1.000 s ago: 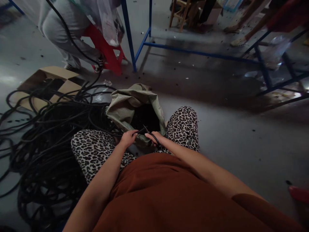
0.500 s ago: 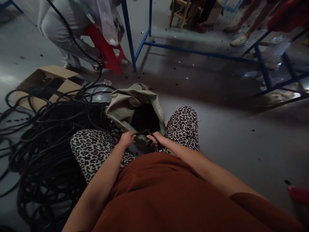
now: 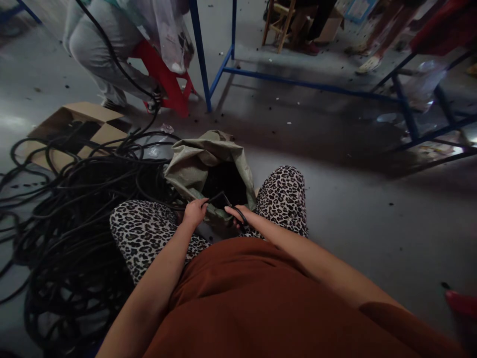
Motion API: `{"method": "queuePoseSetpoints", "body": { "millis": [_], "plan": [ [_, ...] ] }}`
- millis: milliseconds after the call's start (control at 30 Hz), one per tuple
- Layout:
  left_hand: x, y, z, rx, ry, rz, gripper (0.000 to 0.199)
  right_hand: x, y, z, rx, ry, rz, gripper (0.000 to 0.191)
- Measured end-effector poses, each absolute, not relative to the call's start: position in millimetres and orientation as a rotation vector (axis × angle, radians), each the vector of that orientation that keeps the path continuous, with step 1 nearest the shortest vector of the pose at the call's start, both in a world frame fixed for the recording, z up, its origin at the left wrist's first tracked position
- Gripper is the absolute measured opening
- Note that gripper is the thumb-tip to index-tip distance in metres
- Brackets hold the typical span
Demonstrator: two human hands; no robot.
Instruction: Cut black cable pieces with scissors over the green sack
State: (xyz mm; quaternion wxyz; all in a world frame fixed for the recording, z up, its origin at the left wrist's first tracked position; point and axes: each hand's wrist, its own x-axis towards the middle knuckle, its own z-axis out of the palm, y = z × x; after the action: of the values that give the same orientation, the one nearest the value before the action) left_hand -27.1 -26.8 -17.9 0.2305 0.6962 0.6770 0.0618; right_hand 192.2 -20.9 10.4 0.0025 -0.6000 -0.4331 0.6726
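My left hand (image 3: 195,213) is closed on a thin black strip (image 3: 215,198) at the near edge of an open sack (image 3: 186,171). Scissors with black handles (image 3: 240,215) are in my right hand (image 3: 238,214), their blades pointing up and left over the sack's mouth. The blades look parted and lie just right of the strip's end. Dark material, too dim to make out, fills the inside of the sack. A large tangle of black tubing (image 3: 74,248) lies on the floor to the left, reaching up to the sack.
A cardboard box (image 3: 48,157) with dark contents stands behind the tubing. At the upper left a person sits on a red stool (image 3: 164,74). A blue metal frame (image 3: 298,81) crosses beyond the sack, with other people's feet behind it.
The dark piece between my hands now shows a thin, bent end rising near the scissors. The blades have swung more upright and look wider apart. My left hand has shifted slightly left.
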Motion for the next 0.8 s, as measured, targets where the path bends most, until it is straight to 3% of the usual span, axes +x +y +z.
{"method": "queuePoseSetpoints", "body": {
  "millis": [567, 800],
  "plan": [
    [-22.1, -30.4, -20.4, 1.961, 1.711, 0.164, 0.032, 191.6, -17.8, 5.5, -1.903, -1.364, 2.074, 0.049],
    [-20.9, -30.7, -23.3, 1.944, 1.68, 0.206, 0.032, 191.7, -17.6, 5.1, -1.93, -1.471, 1.974, 0.042]
  ]
}}
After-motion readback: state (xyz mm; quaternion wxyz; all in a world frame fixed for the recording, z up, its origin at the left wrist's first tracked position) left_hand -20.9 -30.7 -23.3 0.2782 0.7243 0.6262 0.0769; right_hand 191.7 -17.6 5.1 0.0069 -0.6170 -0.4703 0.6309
